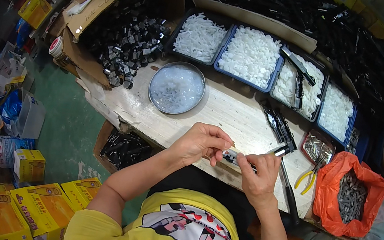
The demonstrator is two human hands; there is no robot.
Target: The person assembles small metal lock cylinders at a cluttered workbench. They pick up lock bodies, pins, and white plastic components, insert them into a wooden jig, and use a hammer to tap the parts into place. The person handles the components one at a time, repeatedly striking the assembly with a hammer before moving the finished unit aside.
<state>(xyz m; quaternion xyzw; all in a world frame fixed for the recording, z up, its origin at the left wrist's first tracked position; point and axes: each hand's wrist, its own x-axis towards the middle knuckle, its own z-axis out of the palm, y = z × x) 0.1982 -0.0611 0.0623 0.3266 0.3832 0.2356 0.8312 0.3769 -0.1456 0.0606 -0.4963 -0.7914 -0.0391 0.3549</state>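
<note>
Just over the table's front edge, my right hand (260, 174) grips a small black-and-silver mechanical part (232, 156) between thumb and fingers. My left hand (200, 144) is closed in a pinch at the part's left end; what lies between its fingertips is too small to make out. Ahead and to the left stands a round metal bowl (166, 107) with a cloudy, jelly-like mass and small pale pieces in it. Beside my right hand lies a hammer (291, 199) with a black handle. Several black metal assemblies (277, 124) rest just beyond the hammer's head.
Blue trays (242, 79) of white plastic pieces line the table's back. A cardboard box (102, 1) at left holds metal parts. At right are yellow-handled pliers (305, 181), a red tray (318, 146) of small metal pieces and an orange bag (329, 198) of grey parts.
</note>
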